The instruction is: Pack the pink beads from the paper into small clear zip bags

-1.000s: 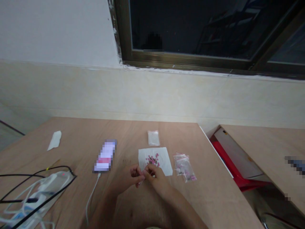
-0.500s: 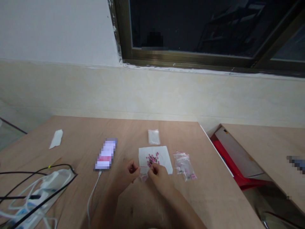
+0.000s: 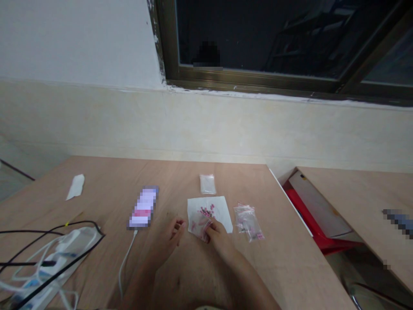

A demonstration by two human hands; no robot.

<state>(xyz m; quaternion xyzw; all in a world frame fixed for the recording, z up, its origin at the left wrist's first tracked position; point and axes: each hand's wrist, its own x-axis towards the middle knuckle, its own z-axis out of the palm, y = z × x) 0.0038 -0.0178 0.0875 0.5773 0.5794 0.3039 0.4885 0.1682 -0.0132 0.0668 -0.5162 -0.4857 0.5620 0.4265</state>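
My right hand [image 3: 219, 237] pinches a small clear zip bag [image 3: 198, 226] by its right side, over the near edge of a white paper sheet [image 3: 225, 211]. Several small pink and dark beads [image 3: 207, 210] lie on that sheet, partly covered by the bag. To the left, my left hand [image 3: 172, 234] is apart from the bag, its fingers loosely curled with gaps between them and nothing visible in them. Right of the paper lie clear zip bags [image 3: 248, 221] with some pink pieces inside. A stack of clear bags [image 3: 207, 184] rests behind the paper.
A phone [image 3: 144, 207] with a white charging cable [image 3: 124, 260] lies to the left. Further left are a power strip [image 3: 69, 249] with tangled cords and a white scrap [image 3: 75, 187]. Beyond the table's right edge are a red stool [image 3: 335, 245] and another table [image 3: 355, 189].
The small zip bag, low between my hands before, is now lifted over the paper in my right hand. My left hand has loosened its pinch and moved slightly left.
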